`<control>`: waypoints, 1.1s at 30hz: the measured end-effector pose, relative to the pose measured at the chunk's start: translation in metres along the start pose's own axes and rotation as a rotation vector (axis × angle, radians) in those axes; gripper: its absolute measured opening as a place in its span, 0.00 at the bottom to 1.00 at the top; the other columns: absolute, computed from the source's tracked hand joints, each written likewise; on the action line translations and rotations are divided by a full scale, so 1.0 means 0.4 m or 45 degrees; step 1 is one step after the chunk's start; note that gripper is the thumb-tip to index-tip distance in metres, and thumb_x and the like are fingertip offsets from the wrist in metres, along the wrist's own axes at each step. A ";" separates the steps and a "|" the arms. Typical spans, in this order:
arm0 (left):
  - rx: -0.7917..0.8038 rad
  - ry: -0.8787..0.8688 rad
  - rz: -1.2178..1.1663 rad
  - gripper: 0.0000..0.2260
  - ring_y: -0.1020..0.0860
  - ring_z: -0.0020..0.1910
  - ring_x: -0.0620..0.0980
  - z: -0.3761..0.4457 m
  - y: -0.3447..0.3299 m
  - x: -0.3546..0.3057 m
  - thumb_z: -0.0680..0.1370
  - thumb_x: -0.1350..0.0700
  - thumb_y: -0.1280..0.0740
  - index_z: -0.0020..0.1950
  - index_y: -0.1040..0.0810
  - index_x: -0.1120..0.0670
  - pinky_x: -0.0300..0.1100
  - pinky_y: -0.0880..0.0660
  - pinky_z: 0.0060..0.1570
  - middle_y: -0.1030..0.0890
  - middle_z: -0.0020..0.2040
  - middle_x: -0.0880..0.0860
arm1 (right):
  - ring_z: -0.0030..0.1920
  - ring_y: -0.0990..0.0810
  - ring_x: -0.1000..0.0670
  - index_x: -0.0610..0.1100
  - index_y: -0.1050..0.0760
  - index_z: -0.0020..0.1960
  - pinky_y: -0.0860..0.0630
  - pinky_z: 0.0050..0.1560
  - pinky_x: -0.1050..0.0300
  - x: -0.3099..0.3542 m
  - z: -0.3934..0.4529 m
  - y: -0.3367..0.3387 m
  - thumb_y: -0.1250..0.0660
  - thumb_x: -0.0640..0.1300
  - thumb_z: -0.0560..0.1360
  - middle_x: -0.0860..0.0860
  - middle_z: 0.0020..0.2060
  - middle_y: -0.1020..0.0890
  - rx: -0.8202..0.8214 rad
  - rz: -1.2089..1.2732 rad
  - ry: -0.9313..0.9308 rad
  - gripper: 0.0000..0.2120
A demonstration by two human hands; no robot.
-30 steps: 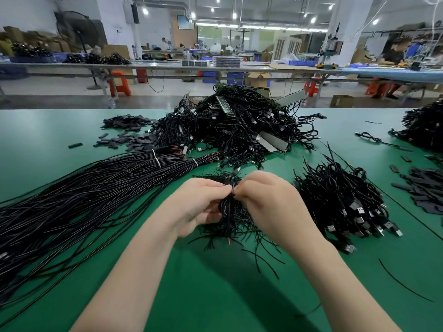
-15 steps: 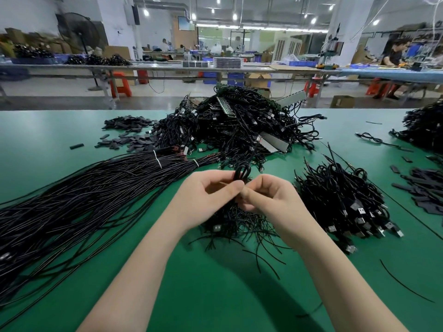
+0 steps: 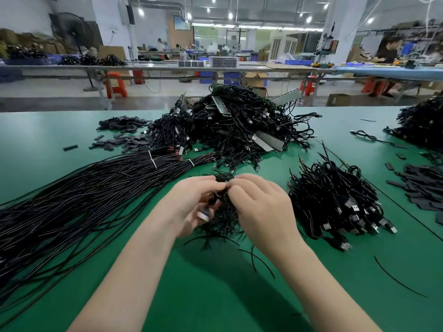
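While the left hand curls blurred fingers round a small black cable coil, the right hand pinches its top. It sits above loose wire ties, near the middle of the green table.

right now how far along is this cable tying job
Done: a pile of coiled cables with USB plugs lies right of the hands. In hand: the left hand and right hand pinch one black cable above loose ties. To do: a big sheaf of straight cables on the left, so probably much remains.
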State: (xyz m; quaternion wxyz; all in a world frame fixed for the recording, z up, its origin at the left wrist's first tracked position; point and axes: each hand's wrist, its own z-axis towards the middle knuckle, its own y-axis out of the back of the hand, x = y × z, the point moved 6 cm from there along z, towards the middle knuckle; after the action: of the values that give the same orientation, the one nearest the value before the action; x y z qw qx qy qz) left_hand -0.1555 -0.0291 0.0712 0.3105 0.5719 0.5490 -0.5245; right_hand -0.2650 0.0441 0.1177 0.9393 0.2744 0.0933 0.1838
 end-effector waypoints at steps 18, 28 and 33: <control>-0.104 -0.689 0.827 0.02 0.25 0.30 0.36 -0.011 0.003 -0.048 0.74 0.49 0.27 0.43 0.17 0.46 0.28 0.30 0.35 0.18 0.34 0.42 | 0.28 0.28 0.56 0.44 0.26 0.38 0.32 0.31 0.64 -0.086 -0.030 -0.064 0.29 0.40 0.74 0.55 0.28 0.23 0.408 0.800 -0.743 0.08; 0.087 0.031 0.096 0.05 0.27 0.25 0.43 -0.004 -0.004 0.005 0.77 0.62 0.32 0.40 0.21 0.58 0.34 0.31 0.21 0.24 0.31 0.51 | 0.46 0.16 0.44 0.40 0.25 0.36 0.20 0.40 0.53 0.010 0.000 -0.002 0.42 0.30 0.73 0.47 0.38 0.17 0.056 0.141 0.091 0.12; 0.137 0.161 -0.127 0.02 0.27 0.22 0.43 -0.019 -0.011 0.009 0.78 0.61 0.34 0.47 0.23 0.57 0.34 0.28 0.20 0.24 0.32 0.54 | 0.53 0.17 0.45 0.38 0.22 0.38 0.20 0.47 0.52 0.001 -0.014 0.000 0.41 0.33 0.79 0.47 0.46 0.15 -0.108 0.103 0.172 0.15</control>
State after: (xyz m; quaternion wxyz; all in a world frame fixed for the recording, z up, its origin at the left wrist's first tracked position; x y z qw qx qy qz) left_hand -0.1581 -0.0200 0.0706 0.2176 0.5915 0.5664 -0.5310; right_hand -0.2661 0.0470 0.1132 0.9334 0.2249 0.1376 0.2436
